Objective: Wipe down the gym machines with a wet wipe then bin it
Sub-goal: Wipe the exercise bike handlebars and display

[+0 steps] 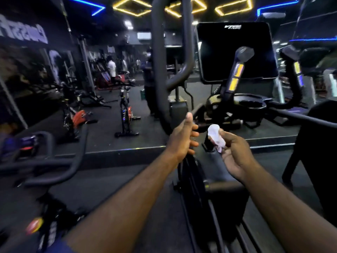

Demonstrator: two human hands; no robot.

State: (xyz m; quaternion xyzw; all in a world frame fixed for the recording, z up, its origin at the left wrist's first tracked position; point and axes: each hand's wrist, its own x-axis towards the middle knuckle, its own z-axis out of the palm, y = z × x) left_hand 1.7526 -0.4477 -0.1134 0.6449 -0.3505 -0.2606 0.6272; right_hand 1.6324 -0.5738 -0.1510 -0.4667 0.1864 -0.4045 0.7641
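A person stands at a cardio machine in a dimly lit gym, both bare forearms reaching in from the bottom of the frame. The right hand [235, 152], just right of centre, holds a crumpled white wet wipe [216, 136], its grip narrow, with thumb and fingertips pinched on the wad. The wipe sticks up above the fingers, clear of the machine. The left hand [184, 137], just beside it at centre frame, holds nothing: its grip is wide, thumb raised and fingers loosely spread towards the wipe without touching it.

Beyond the hands, a curved black handlebar [160, 70] rises to the top of the frame. To its right are a dark console screen [235, 52] and, in front of the screen, a handle with lit yellow strips [237, 73]. A round cup holder [252, 104] sits below the screen.

At middle left an exercise bike [125, 110] stands on the dark floor [102, 136], and blurred people [111, 68] stand farther back. Yellow diamond-shaped ceiling lights [133, 6] and a blue light strip [87, 3] glow along the top of the frame.
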